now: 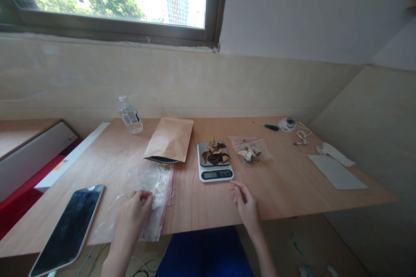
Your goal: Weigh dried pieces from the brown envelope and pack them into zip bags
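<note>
left hand (136, 207) lay over the clear zip bags (156, 221), near left on the surface (276, 192); its fingers were curled in, close to a seal line. could not tell whether film was pinched between them. right hand (246, 204) was empty, fingers loosely bent and parted, just beside the near right corner of the scale (216, 175); contact not confirmed.

handling, as judged: thin film probably clings, so a single layer was best taken by its seal edge and parted with both hands. the bags overhung the near edge and might have slid. right fingers were best held off the scale, as a touch could upset its reading.

containers: scale bore a loose heap of dried pieces (215, 156), brown and tan. filled bag (265, 151), right of it, held paler pieces. brown pouch (172, 138) lay flat, mouth nearward; contents hidden. bottle (130, 117) stood behind left; fill level unreadable.
</note>
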The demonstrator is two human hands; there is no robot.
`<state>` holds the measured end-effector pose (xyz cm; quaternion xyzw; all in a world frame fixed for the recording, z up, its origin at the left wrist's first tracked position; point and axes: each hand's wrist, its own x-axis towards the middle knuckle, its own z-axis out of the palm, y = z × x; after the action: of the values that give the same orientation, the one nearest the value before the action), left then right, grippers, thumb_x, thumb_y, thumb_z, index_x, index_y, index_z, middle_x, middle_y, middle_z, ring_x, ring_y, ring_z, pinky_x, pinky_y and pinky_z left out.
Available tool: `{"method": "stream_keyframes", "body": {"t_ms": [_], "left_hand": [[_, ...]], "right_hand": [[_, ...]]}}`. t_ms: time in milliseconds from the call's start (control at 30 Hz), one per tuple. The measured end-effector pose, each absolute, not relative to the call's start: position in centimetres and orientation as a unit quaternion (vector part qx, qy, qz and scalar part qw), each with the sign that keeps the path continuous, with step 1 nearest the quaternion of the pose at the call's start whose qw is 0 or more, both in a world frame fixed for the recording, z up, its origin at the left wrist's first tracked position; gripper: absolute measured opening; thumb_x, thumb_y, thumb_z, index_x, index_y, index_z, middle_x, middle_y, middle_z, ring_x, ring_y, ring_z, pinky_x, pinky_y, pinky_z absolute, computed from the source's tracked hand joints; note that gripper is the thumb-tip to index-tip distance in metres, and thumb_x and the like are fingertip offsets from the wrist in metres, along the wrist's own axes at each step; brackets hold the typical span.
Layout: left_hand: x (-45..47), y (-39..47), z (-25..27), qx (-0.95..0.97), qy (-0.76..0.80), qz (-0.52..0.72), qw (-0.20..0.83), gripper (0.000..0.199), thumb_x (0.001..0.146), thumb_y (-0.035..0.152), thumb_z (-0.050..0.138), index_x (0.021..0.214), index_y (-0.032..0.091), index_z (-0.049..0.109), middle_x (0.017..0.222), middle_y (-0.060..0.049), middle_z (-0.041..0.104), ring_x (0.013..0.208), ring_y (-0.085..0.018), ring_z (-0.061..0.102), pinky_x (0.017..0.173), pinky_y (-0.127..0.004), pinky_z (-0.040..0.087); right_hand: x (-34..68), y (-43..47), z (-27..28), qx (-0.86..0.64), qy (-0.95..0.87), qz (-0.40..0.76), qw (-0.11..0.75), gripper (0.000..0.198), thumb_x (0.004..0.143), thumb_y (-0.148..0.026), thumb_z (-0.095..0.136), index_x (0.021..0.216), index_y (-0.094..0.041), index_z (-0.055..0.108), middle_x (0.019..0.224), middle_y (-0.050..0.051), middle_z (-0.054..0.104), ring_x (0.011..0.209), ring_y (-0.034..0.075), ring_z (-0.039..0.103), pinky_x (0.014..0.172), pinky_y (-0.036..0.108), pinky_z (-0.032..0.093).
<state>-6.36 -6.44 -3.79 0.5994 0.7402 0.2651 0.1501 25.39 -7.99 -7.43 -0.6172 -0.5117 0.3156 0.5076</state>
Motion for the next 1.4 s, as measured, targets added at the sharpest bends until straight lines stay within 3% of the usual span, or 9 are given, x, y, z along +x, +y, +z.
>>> {"method": "stream_keyframes", "body": {"t_ms": [133, 300, 467, 600, 700, 800, 900, 1200, 1400], "left_hand": [[-6.9, -6.4, -5.0, 0.6, 0.728, 0.31, 0.121, 0.042, 0.07, 0.055, 0.046, 0.085, 0.018, 0.059, 0.077, -0.009, 0.064, 0.071, -0.026, 0.064, 0.064, -0.037, 0.049], [-6.8, -6.5, -5.1, 0.6, 0.723, 0.307, 0.15, 0.032, 0.075, 0.048, 0.044, 0.074, 0.02, 0.058, 0.069, -0.007, 0.064, 0.065, -0.024, 0.063, 0.061, -0.036, 0.049], [-4.9, -8.0, -1.3, 0.562, 0.72, 0.383, 0.138, 0.034, 0.073, 0.053, 0.052, 0.075, 0.02, 0.059, 0.066, -0.003, 0.065, 0.056, -0.02, 0.061, 0.055, -0.032, 0.049], [-1.7, -9.2, 0.9, 0.582, 0.612, 0.463, 0.269, 0.032, 0.073, 0.05, 0.06, 0.082, 0.019, 0.063, 0.078, -0.004, 0.069, 0.07, -0.019, 0.065, 0.065, -0.03, 0.054], [0.4, -9.5, 1.0, 0.555, 0.574, 0.494, 0.344, 0.027, 0.074, 0.045, 0.062, 0.082, 0.019, 0.064, 0.08, -0.004, 0.068, 0.077, -0.02, 0.066, 0.07, -0.03, 0.054], [1.8, -9.5, 0.8, 0.529, 0.558, 0.518, 0.375, 0.024, 0.074, 0.043, 0.063, 0.079, 0.018, 0.063, 0.072, -0.002, 0.065, 0.071, -0.018, 0.064, 0.065, -0.027, 0.053], [2.6, -9.3, 1.0, 0.534, 0.543, 0.518, 0.389, 0.026, 0.075, 0.044, 0.061, 0.074, 0.018, 0.061, 0.065, -0.001, 0.062, 0.063, -0.016, 0.061, 0.06, -0.026, 0.052], [3.5, -9.1, 0.6, 0.525, 0.551, 0.516, 0.394, 0.031, 0.073, 0.048, 0.062, 0.071, 0.018, 0.059, 0.065, -0.002, 0.06, 0.063, -0.015, 0.058, 0.059, -0.024, 0.049], [1.6, -8.5, 1.1, 0.489, 0.589, 0.547, 0.34, 0.035, 0.075, 0.052, 0.059, 0.074, 0.017, 0.057, 0.061, 0.001, 0.053, 0.057, -0.013, 0.051, 0.053, -0.022, 0.043]], "right_hand": [[20.3, -10.8, -6.5, -0.575, -0.556, 0.403, 0.446, 0.037, 0.093, -0.043, 0.036, 0.106, -0.019, 0.06, 0.058, -0.001, 0.057, 0.053, 0.015, 0.054, 0.054, 0.024, 0.044], [15.3, -12.8, -4.6, -0.469, -0.659, 0.443, 0.386, 0.026, 0.093, -0.03, 0.039, 0.104, -0.026, 0.062, 0.073, 0.0, 0.064, 0.071, 0.015, 0.062, 0.071, 0.024, 0.045], [13.1, -12.3, -2.7, -0.45, -0.652, 0.449, 0.412, 0.025, 0.092, -0.028, 0.043, 0.112, -0.026, 0.058, 0.102, 0.004, 0.064, 0.088, 0.016, 0.06, 0.078, 0.025, 0.046], [12.3, -11.1, -1.0, -0.456, -0.578, 0.485, 0.472, 0.031, 0.091, -0.036, 0.045, 0.117, -0.022, 0.053, 0.103, 0.005, 0.063, 0.085, 0.015, 0.06, 0.075, 0.024, 0.047], [12.5, -10.2, 0.0, -0.464, -0.539, 0.491, 0.503, 0.028, 0.089, -0.04, 0.048, 0.102, -0.019, 0.06, 0.09, 0.004, 0.066, 0.08, 0.015, 0.061, 0.07, 0.024, 0.047], [13.5, -9.7, 0.2, -0.474, -0.509, 0.501, 0.516, 0.027, 0.087, -0.042, 0.052, 0.085, -0.017, 0.063, 0.075, 0.003, 0.066, 0.071, 0.016, 0.061, 0.066, 0.024, 0.046], [14.8, -9.5, -0.1, -0.484, -0.504, 0.505, 0.507, 0.027, 0.083, -0.042, 0.057, 0.077, -0.017, 0.063, 0.069, 0.003, 0.066, 0.067, 0.016, 0.061, 0.065, 0.025, 0.046], [16.2, -9.5, -0.6, -0.525, -0.492, 0.484, 0.498, 0.026, 0.076, -0.042, 0.065, 0.076, -0.016, 0.066, 0.07, 0.003, 0.067, 0.067, 0.016, 0.059, 0.065, 0.026, 0.047], [18.0, -8.4, -2.3, -0.507, -0.427, 0.487, 0.569, 0.03, 0.076, -0.046, 0.064, 0.072, -0.018, 0.056, 0.068, 0.003, 0.066, 0.062, 0.015, 0.061, 0.059, 0.025, 0.048]]}}
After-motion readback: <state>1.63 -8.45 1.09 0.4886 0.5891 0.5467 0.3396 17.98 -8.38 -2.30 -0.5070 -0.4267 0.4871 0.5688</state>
